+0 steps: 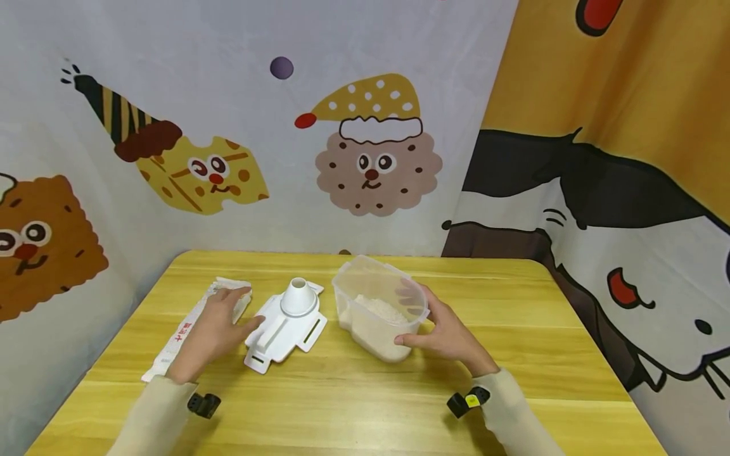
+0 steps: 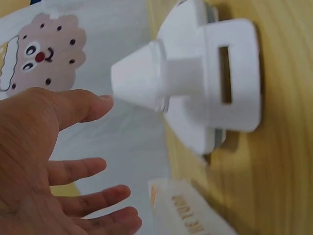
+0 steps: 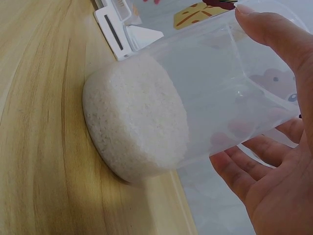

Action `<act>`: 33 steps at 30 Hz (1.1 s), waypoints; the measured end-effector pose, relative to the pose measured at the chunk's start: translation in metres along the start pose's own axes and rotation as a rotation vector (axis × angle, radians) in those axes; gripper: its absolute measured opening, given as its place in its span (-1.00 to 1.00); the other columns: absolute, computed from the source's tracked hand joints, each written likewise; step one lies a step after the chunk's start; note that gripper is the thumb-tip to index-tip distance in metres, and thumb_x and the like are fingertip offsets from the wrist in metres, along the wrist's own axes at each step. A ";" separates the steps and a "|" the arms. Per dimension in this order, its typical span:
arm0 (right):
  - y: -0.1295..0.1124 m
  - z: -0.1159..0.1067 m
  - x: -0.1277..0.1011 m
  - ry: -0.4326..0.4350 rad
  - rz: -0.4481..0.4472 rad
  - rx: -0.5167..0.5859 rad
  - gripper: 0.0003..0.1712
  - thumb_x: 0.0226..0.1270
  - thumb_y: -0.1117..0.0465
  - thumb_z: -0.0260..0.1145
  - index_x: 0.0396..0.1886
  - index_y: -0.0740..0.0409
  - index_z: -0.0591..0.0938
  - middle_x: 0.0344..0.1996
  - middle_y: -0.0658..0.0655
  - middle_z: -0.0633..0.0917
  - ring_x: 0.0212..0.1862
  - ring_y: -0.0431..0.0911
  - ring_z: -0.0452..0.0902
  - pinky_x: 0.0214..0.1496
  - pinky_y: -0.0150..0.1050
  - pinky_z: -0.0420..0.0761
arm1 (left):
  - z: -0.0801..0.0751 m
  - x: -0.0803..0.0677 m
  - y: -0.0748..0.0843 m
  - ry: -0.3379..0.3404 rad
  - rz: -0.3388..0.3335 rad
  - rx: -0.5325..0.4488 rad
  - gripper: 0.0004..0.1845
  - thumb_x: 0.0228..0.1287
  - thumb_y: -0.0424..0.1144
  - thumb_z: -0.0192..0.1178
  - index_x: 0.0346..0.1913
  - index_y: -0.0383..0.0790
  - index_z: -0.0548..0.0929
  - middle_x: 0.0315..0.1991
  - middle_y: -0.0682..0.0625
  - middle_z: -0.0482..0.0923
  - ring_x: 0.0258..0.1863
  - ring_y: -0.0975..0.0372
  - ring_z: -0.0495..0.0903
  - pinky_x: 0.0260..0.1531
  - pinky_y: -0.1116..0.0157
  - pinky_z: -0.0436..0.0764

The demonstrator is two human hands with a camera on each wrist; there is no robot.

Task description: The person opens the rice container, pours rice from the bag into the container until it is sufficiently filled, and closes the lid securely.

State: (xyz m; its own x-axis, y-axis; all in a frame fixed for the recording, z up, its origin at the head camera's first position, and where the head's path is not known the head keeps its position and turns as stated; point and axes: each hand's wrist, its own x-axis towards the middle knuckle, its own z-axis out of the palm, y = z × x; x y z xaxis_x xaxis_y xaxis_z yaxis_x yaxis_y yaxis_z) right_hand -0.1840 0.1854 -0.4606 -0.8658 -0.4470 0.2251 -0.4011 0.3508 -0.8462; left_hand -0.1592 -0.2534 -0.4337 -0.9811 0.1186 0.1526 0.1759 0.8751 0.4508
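A clear plastic container (image 1: 356, 304), part filled with rice (image 3: 142, 112), stands upright on the table. My right hand (image 1: 450, 329) holds it at its right side, thumb at the near side and fingers at the far side. To its left lies a white lid with a cone-shaped spout (image 1: 298, 297) and slotted side tabs. My left hand (image 1: 211, 332) is above the long white packet with red print (image 1: 171, 348), left of the lid. Its fingers are spread and hold nothing in the left wrist view, with the thumb near the spout. Part of the packet is hidden under this hand.
The wooden table (image 1: 353, 411) carries all these things. A cartoon-print cloth (image 1: 239, 107) hangs behind and on both sides, close to the table's back edge. A small black wrist device (image 1: 203, 405) sits at each sleeve.
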 end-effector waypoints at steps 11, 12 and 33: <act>0.000 -0.001 -0.002 -0.005 -0.014 0.008 0.17 0.09 0.02 0.66 0.62 -0.25 0.18 0.42 0.11 0.50 0.41 0.11 0.47 0.42 0.31 0.41 | 0.025 0.008 0.011 -0.045 0.096 0.017 -0.38 0.27 -0.16 0.42 0.31 -0.40 0.53 0.19 -0.45 0.54 0.19 -0.30 0.52 0.10 -0.23 0.57; 0.000 -0.001 -0.002 -0.005 -0.015 0.009 0.17 0.09 0.03 0.66 0.62 -0.25 0.18 0.42 0.12 0.50 0.41 0.12 0.47 0.42 0.31 0.41 | 0.027 0.008 0.012 -0.051 0.096 0.022 -0.40 0.27 -0.16 0.42 0.29 -0.40 0.55 0.16 -0.42 0.57 0.15 -0.26 0.55 0.07 -0.19 0.59; 0.003 0.000 0.000 -0.001 -0.014 0.008 0.17 0.09 0.03 0.66 0.62 -0.25 0.18 0.43 0.07 0.49 0.41 0.09 0.46 0.44 0.28 0.40 | 0.037 0.018 0.037 -0.111 -0.054 0.075 -0.89 0.18 -0.36 0.33 -0.46 -0.25 0.63 -0.72 0.10 0.17 -0.69 0.30 0.19 -0.66 0.37 0.18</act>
State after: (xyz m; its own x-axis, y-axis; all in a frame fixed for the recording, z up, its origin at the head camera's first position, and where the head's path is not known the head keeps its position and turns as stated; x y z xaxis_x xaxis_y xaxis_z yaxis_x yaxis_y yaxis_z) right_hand -0.1849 0.1864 -0.4628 -0.8596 -0.4529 0.2365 -0.4110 0.3379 -0.8467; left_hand -0.1731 -0.2018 -0.4471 -0.9925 0.1181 0.0302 0.1206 0.9136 0.3882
